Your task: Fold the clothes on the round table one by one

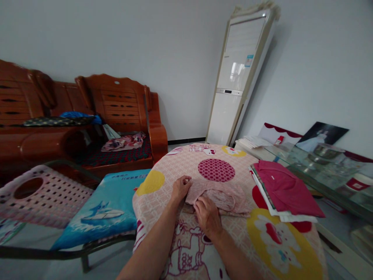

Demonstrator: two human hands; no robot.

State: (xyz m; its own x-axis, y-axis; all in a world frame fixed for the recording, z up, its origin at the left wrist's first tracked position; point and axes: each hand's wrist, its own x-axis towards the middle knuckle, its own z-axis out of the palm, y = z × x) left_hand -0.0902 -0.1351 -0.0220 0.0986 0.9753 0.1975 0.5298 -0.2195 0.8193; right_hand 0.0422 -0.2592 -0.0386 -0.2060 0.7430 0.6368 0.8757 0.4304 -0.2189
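— Wooden sofa (122,101) at the far left, well past the surface's left edge. What do we see in front of it?
— We see a pink perforated stool (43,196) and next to it a blue cushion (107,206), just beside the left edge of the surface (180,159), which is covered in a pink patterned cloth.
— And our left hand (180,188)?
— It rests near the middle of the surface, its fingers (186,180) bent and pinching the left edge of the pink garment (224,196).
— Where does that garment lie?
— Loosely folded at the middle of the surface, a little toward the near edge, under both our hands.
— Our right hand (207,216)?
— It lies on the garment's near side, just beside the left hand. Its fingers (199,203) are pressed together on the cloth; whether they pinch a fold we cannot tell.
— Further right?
— A stack of folded clothes (285,190), a magenta shirt on top, sits at the right edge of the surface, near the garment but apart from it. Beyond that edge we make out a glass table (320,167) and a framed picture (323,136) leaning on the wall. A tall white air conditioner (239,77) stands past the far edge.
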